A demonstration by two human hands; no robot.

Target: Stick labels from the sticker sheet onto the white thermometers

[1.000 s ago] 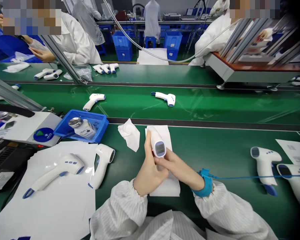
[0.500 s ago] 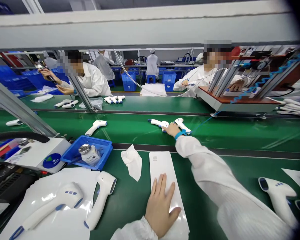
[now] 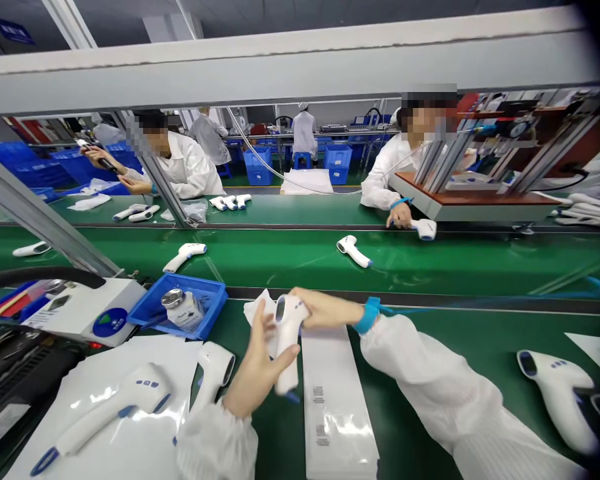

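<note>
See the white thermometer up in front, between both hands, over the green table and just left of a long white sheet. Note the right hand gripping its head from behind, fingertips mostly hidden. Note the left hand close round the handle, thumb across the front, other fingers loosely bent; cannot tell how tightly. Best, most likely, to get a firm hold of the handle with the left before loosening the right, to press no buttons, and to mind the blue strap and its cord.

Look left, to a resting thermometer on a shiny sheet, and right, to a lone thermometer on the table. Behind the hands, find a crumpled white cloth, partly covered.

Now look into the blue tray: find a tipped bottle with a metal lid. Farther on, see the green belt, with thermometers lying well apart. Past that, see a co-worker's hand at another thermometer. Far back, spot blue bins; cannot see inside.
</note>
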